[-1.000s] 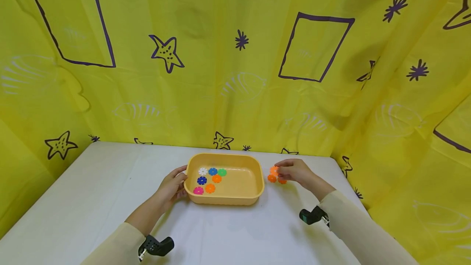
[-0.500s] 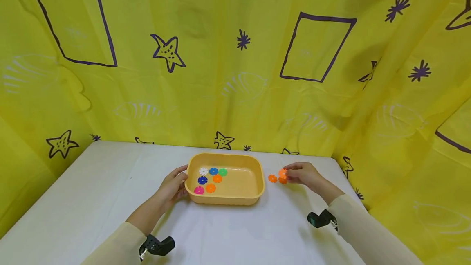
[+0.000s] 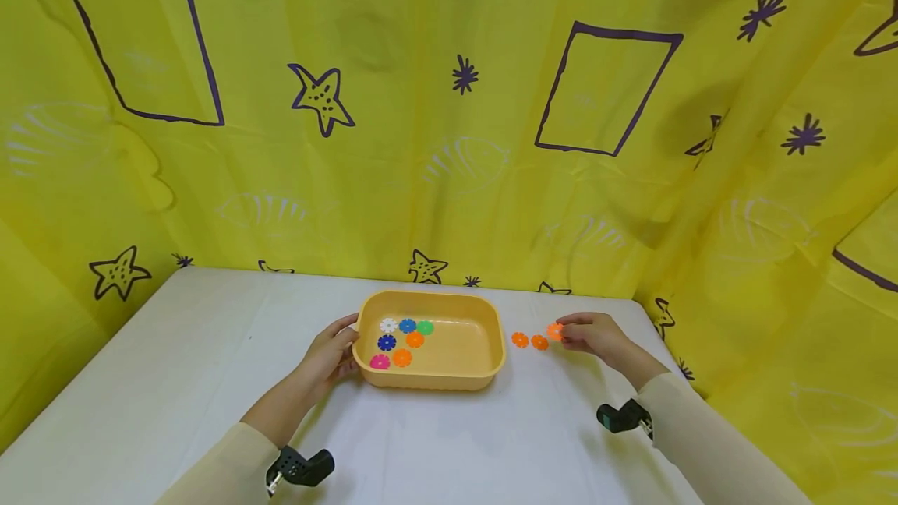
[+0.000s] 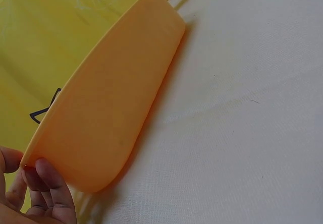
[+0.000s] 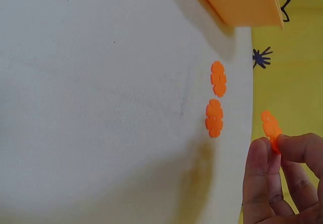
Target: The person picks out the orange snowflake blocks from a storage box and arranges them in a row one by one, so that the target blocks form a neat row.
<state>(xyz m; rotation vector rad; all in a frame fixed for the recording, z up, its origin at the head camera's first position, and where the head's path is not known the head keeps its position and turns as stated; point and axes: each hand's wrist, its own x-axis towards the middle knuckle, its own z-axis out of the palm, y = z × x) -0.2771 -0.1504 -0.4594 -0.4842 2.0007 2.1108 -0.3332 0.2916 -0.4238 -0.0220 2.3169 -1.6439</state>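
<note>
My left hand (image 3: 330, 353) grips the left rim of a yellow-orange plastic tub (image 3: 449, 382), thumb on one side of the wall and fingers on the other; the left wrist view shows the tub's outer wall (image 4: 111, 93) close up. Between thumb and fingertips, my right hand (image 3: 592, 336) pinches an orange snowflake disc (image 5: 271, 129) above the table, right of the tub. Two more orange discs, one nearer the tub (image 5: 218, 78) and one nearer my hand (image 5: 214, 118), lie flat in a row on the cloth.
Inside the tub, toward its left, lie several discs: a white disc (image 3: 389, 326), a green disc (image 3: 425, 328), a pink disc (image 3: 380, 362), plus blue and orange ones. A white cloth covers the table (image 3: 449, 450). Behind it hangs a yellow patterned curtain (image 3: 379, 178).
My right hand has moved right, away from the tub, with the pinched orange disc, uncovering the two discs on the table. My left hand keeps its hold on the tub.
</note>
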